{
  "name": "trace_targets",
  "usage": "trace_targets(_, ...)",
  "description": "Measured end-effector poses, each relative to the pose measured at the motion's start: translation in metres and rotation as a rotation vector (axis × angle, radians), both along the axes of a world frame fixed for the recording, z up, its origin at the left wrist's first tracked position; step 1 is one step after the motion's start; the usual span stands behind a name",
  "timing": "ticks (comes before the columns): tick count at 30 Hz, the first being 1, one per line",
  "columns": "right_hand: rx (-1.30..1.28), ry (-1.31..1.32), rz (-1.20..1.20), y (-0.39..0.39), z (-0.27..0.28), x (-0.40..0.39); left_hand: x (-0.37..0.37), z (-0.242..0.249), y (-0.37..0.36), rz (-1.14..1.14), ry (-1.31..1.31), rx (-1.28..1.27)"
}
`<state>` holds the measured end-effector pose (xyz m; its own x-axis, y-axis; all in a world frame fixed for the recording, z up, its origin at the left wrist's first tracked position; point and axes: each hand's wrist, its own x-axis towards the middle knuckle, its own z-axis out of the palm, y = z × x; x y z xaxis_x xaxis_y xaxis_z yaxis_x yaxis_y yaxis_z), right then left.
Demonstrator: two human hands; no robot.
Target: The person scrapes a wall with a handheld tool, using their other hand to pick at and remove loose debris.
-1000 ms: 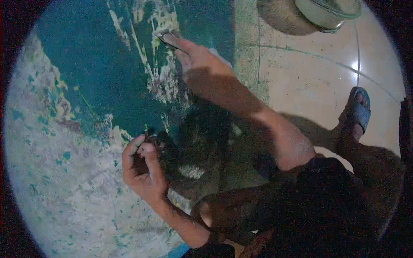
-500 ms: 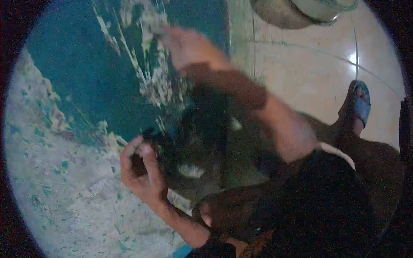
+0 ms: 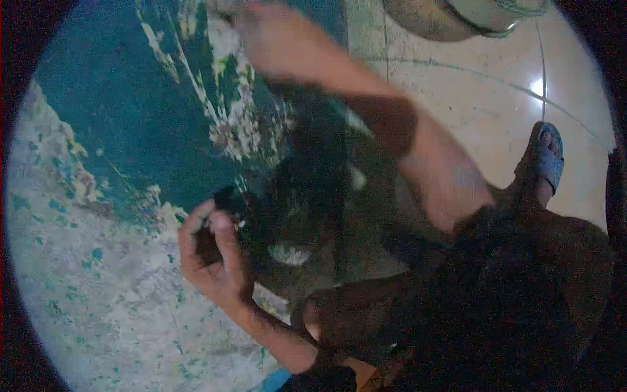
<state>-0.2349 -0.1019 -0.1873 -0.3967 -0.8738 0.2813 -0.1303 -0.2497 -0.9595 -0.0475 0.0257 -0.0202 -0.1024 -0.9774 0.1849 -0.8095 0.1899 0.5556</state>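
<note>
My left hand is closed in a pinch, thumb and forefinger close together. At its fingertips is a small dark piece, and I cannot tell what it is. The hand is over the border between a teal painted surface and a rough, pale, patchy one. My right hand reaches to the top of the view over the teal surface, its fingers smeared by motion. Close by the right hand runs a streak of whitish, crumbly residue.
A metal-looking basin stands on the pale tiled floor at the top right. My foot in a blue sandal rests at the right. A small pale fan-shaped patch shows in the shadow below the hands.
My right hand has moved up and slightly left over the teal surface, its forearm following. My left hand stays in nearly the same place, still pinched.
</note>
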Motion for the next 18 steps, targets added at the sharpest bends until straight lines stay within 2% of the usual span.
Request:
trace_targets(2, 0.078, 0.18, 0.098, -0.028, 0.01, -0.027, -0.005, 0.003, -0.002, 0.005, 0.016, -0.011)
trace_targets(4, -0.084, 0.057, -0.044, -0.003, 0.01, -0.012, -0.001, 0.001, -0.011, -0.048, 0.055, -0.04)
trace_targets(6, 0.049, -0.013, -0.012, 0.0, 0.029, -0.024, 0.002, 0.001, -0.009, -0.049, 0.03, -0.033)
trace_targets(8, 0.217, 0.093, 0.14, -0.007, 0.028, -0.024, -0.004, 0.004, -0.004, -0.012, -0.036, -0.017)
trace_targets(11, -0.274, -0.028, -0.135, 0.004, -0.004, 0.008, 0.007, 0.001, -0.01, -0.057, 0.043, -0.057)
trace_targets(12, -0.127, -0.042, -0.048, 0.008, 0.007, 0.005, -0.001, 0.0, -0.014, -0.081, 0.016, -0.075)
trace_targets(15, -0.297, 0.071, 0.013, -0.002, -0.029, 0.021, 0.001, 0.006, 0.004, -0.052, -0.107, -0.071)
trace_targets(17, -0.308, -0.008, -0.067, 0.003, -0.019, 0.014, -0.002, 0.007, 0.003, -0.057, -0.082, -0.12)
trace_targets(18, -0.286, 0.0, -0.091, -0.001, -0.003, -0.003, -0.003, 0.008, -0.001, -0.051, 0.026, -0.061)
